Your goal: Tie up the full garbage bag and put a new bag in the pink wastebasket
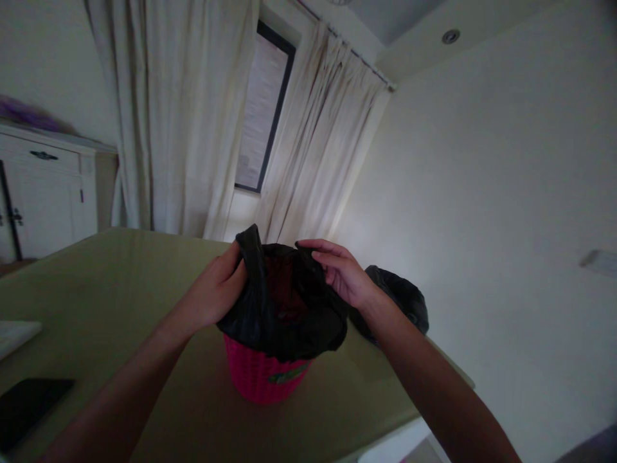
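Observation:
A pink woven plastic basket (263, 376) stands on the table in front of me, a green label on its side. A black garbage bag (299, 331) lines it and hangs folded over its rim; the reddish inside shows through. My left hand (219, 289) grips the bag at the left rim, where a fold of plastic sticks up; its fingertips are hidden behind the plastic. At the far right rim, my right hand (344, 273) has its fingers bent over the bag's edge, holding the plastic there.
Behind my right forearm another black plastic bag (402, 296) sits near the wall. A dark flat object (31, 405) and a white item (17, 334) lie at the left of the green table (130, 283). Beyond are curtains (187, 116) and a white cabinet (51, 186).

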Available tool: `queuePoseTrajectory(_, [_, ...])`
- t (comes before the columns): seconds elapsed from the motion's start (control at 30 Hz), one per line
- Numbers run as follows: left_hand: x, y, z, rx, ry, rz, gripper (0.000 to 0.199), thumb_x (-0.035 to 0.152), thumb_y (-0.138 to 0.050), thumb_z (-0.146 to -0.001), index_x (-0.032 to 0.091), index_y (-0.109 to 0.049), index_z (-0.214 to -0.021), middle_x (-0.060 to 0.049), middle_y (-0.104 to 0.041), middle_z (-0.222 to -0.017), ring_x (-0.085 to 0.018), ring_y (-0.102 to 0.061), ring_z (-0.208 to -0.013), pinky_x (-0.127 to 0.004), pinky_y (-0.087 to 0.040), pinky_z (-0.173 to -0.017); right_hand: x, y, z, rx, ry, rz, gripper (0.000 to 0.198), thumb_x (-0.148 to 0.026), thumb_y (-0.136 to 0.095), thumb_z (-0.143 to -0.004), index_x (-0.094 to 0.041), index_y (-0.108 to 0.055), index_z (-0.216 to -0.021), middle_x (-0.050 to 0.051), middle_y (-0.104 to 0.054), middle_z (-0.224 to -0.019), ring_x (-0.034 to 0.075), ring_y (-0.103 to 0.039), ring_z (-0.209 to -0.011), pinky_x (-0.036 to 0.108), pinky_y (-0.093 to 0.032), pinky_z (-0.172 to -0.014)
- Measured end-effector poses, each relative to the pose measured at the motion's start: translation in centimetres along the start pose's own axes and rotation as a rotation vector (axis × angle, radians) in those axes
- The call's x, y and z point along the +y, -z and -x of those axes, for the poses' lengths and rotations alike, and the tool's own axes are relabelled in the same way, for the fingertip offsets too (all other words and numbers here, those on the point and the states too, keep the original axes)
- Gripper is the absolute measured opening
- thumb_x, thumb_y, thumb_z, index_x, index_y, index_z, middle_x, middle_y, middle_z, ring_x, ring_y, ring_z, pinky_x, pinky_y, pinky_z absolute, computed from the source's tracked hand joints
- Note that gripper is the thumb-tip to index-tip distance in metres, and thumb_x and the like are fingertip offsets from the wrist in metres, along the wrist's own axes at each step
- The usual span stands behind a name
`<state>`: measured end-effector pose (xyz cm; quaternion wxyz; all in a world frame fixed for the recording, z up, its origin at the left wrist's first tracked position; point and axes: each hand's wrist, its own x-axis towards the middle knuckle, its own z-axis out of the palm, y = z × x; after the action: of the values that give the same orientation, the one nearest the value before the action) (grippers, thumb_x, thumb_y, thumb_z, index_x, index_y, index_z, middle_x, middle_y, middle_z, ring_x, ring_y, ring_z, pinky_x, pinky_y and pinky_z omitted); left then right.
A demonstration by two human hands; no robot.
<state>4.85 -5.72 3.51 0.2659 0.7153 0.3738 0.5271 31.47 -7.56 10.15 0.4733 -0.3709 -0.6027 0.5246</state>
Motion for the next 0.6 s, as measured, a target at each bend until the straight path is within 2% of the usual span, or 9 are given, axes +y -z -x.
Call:
queuePoseTrajectory(0.1, [0.3, -0.4, 0.1, 0.008, 0.010, 0.004, 0.039, 0.050, -0.052, -0.099, 0.024, -0.068, -0.123, -0.006, -0.080, -0.094, -0.033, -0.075, -0.092, -0.043, -0.057, -0.084, 0.0, -1.6, -0.2, -0.120, -0.010, -0.003, 0.049, -0.031, -0.093, -0.079, -0.024, -0.081, -0.126, 0.003, -0.078, -0.116, 0.011, -0.071, -0.081, 0.018, -0.063, -0.064])
queuePoseTrajectory(0.2, [0.7, -0.5, 0.3, 0.014, 0.000, -0.023, 0.036, 0.049, -0.050, -0.100, 0.024, -0.067, -0.120, -0.006, -0.079, -0.093, -0.032, -0.076, -0.091, -0.042, -0.057, -0.082, -0.3, -2.7, -0.7, -0.120, 0.068, -0.014, 0.049, -0.031, -0.092, -0.080, -0.027, -0.080, -0.127, 0.002, -0.077, -0.116, 0.012, -0.071, -0.084, 0.021, -0.064, -0.069])
queuePoseTrajectory(0.3, [1.0, -0.5, 0.3, 0.029, -0.010, -0.069, 0.033, 0.048, -0.049, -0.101, 0.025, -0.066, -0.117, -0.003, -0.076, -0.084, -0.032, -0.076, -0.086, -0.041, -0.056, -0.077, -0.9, -3.2, -1.6, 0.025, 0.211, -0.053, 0.042, -0.037, -0.088, -0.083, -0.027, -0.081, -0.122, 0.001, -0.079, -0.105, 0.014, -0.071, -0.083, 0.024, -0.064, -0.072])
queuePoseTrajectory(0.47, [0.6, -0.3, 0.5, 0.074, -0.012, -0.064, 0.034, 0.050, -0.043, -0.106, 0.026, -0.065, -0.111, -0.001, -0.070, -0.070, -0.029, -0.072, -0.073, -0.038, -0.053, -0.067, -3.0, -2.1, -3.3, 0.347, 0.554, 0.026, 0.040, -0.042, -0.088, -0.081, -0.029, -0.080, -0.118, 0.001, -0.078, -0.104, 0.020, -0.072, -0.091, 0.033, -0.063, -0.081])
queuePoseTrajectory(0.53, [0.1, -0.1, 0.5, 0.116, -0.017, -0.015, 0.036, 0.053, -0.042, -0.107, 0.025, -0.065, -0.107, -0.002, -0.070, -0.072, -0.028, -0.071, -0.073, -0.040, -0.055, -0.069, -4.0, -0.9, -3.8, 0.445, 0.684, 0.091, 0.042, -0.042, -0.087, -0.082, -0.030, -0.077, -0.121, 0.000, -0.075, -0.102, 0.019, -0.071, -0.093, 0.034, -0.062, -0.082])
queuePoseTrajectory(0.6, [-0.4, 0.3, 0.2, 0.208, -0.043, 0.044, 0.040, 0.056, -0.042, -0.107, 0.024, -0.066, -0.104, -0.005, -0.075, -0.085, -0.030, -0.073, -0.085, -0.044, -0.058, -0.080, -5.1, 0.7, -4.1, 0.541, 0.796, 0.148, 0.043, -0.041, -0.086, -0.083, -0.031, -0.075, -0.123, 0.000, -0.072, -0.101, 0.019, -0.070, -0.094, 0.033, -0.061, -0.082])
